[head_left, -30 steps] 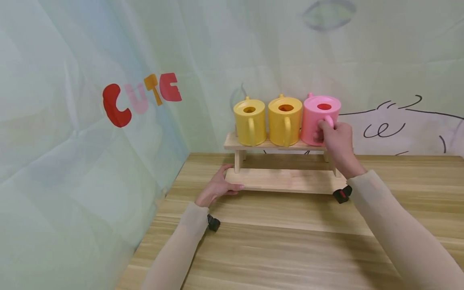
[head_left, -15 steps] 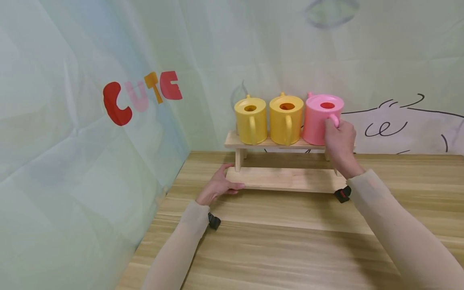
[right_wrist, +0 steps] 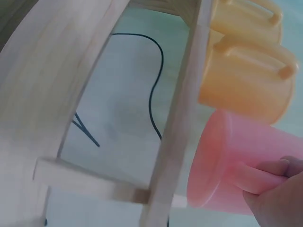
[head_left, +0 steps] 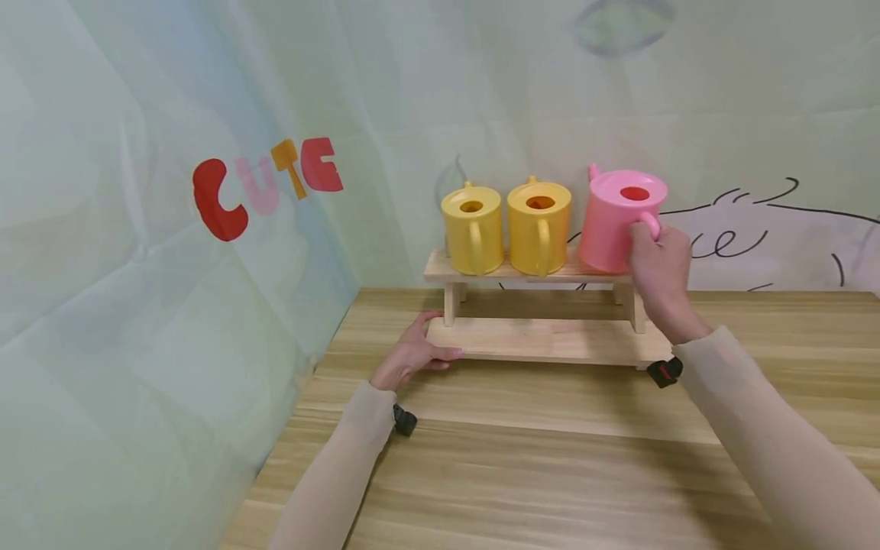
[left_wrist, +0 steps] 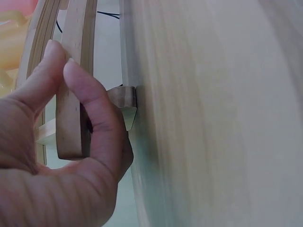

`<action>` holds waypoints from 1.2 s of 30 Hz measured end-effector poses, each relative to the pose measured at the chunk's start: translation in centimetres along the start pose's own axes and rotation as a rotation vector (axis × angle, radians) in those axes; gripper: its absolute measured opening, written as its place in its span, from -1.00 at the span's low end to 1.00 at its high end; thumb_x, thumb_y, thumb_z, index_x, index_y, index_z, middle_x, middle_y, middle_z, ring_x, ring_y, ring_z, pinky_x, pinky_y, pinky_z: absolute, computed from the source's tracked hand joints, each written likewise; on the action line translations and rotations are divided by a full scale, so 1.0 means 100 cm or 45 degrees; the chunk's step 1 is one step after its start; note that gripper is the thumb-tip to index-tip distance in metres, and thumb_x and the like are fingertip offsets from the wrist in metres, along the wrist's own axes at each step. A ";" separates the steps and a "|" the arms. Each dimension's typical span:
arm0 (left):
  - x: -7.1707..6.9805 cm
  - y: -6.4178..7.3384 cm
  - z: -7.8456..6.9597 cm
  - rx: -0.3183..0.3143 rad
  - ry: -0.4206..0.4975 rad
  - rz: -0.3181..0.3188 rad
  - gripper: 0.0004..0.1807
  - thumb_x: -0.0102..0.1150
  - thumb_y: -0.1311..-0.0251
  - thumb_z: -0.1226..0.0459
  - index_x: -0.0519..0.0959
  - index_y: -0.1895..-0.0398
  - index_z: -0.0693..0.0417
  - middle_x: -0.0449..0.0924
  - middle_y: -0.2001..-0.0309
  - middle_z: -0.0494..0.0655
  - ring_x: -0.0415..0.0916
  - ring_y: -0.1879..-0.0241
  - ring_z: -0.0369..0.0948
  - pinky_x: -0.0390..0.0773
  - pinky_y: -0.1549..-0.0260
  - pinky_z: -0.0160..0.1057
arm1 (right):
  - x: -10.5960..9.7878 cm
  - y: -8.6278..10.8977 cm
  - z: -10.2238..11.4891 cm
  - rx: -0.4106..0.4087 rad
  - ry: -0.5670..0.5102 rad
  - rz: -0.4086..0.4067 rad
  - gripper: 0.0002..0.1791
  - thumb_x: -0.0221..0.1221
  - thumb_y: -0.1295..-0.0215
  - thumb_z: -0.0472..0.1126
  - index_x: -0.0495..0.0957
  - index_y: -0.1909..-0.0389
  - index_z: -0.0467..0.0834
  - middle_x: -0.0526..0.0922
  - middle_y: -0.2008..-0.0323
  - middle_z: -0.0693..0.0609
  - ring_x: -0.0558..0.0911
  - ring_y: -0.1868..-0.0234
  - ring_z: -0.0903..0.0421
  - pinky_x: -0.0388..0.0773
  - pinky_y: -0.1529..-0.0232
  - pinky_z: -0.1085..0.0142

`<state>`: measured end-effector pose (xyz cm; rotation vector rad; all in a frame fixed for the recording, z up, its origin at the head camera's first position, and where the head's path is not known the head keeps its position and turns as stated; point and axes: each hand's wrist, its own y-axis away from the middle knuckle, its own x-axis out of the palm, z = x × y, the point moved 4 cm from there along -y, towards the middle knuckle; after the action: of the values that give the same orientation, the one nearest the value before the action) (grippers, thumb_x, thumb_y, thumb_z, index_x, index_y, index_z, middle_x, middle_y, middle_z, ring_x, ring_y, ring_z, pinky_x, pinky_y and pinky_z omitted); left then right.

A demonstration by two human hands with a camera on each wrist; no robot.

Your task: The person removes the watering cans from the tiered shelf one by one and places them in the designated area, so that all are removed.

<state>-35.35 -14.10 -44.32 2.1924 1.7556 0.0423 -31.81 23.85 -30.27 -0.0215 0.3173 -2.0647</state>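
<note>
A pink watering can (head_left: 608, 225) tilts at the right end of the upper board of a two-tier wooden stand (head_left: 543, 338). My right hand (head_left: 661, 271) grips its handle; in the right wrist view, the fingers (right_wrist: 273, 166) curl round that handle and the can's underside shows beside the shelf edge. Two yellow watering cans, one at the left (head_left: 473, 233) and one in the middle (head_left: 532, 237), stand upright on the same board, handles toward me. At the lower board's left end, my left hand (head_left: 415, 347) pinches the wood between thumb and fingers, clearly seen in the left wrist view.
The stand sits on a wood-grain table (head_left: 522, 473) near its back edge. Behind it hangs a pale cloth backdrop (head_left: 729, 137) with line drawings, and another cloth with coloured letters (head_left: 220, 200) runs along the left side.
My right hand has drawn the pink watering can rightward and slightly up, tilting it and parting it from the middle yellow one. The left hand stays on the lower board.
</note>
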 end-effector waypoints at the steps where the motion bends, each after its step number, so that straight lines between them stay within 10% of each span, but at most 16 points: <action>1: 0.000 0.000 0.000 0.000 -0.001 0.001 0.10 0.51 -0.24 0.53 0.08 -0.74 -0.04 0.46 -0.29 0.38 0.68 0.38 -0.22 0.75 0.47 -0.42 | -0.003 0.001 0.001 -0.004 -0.010 -0.002 -0.51 -0.04 -0.58 -0.12 0.24 0.67 -0.04 0.32 0.74 0.24 0.33 0.63 0.23 0.21 0.64 0.39; 17: -0.014 0.004 0.006 0.006 -0.001 -0.006 0.07 0.47 -0.28 0.53 0.06 -0.74 -0.03 0.39 -0.37 0.48 0.71 0.37 -0.23 0.76 0.44 -0.42 | -0.059 0.005 0.007 -0.056 0.024 -0.083 -0.49 -0.08 -0.64 -0.07 0.33 0.64 -0.08 0.35 0.73 0.23 0.33 0.63 0.18 0.25 0.65 0.37; 25: -0.015 0.007 0.009 -0.011 -0.010 -0.005 0.08 0.48 -0.28 0.51 0.07 -0.75 -0.02 0.44 -0.33 0.44 0.70 0.38 -0.26 0.77 0.42 -0.42 | -0.100 0.005 -0.014 0.053 -0.086 -0.095 -0.57 -0.07 -0.63 -0.10 0.40 0.55 -0.06 0.38 0.67 0.22 0.33 0.56 0.17 0.27 0.60 0.39; 36: -0.015 0.008 0.008 0.020 -0.016 0.015 0.06 0.46 -0.30 0.52 0.06 -0.74 0.00 0.54 -0.10 0.30 0.71 0.42 -0.28 0.76 0.44 -0.43 | -0.161 -0.006 -0.051 0.146 0.118 -0.218 -0.55 -0.10 -0.62 -0.12 0.41 0.58 -0.06 0.36 0.71 0.25 0.34 0.60 0.21 0.26 0.63 0.40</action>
<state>-34.81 -15.85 -44.57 2.2096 1.7421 0.0173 -25.15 39.06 -33.18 0.1206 0.2605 -2.2554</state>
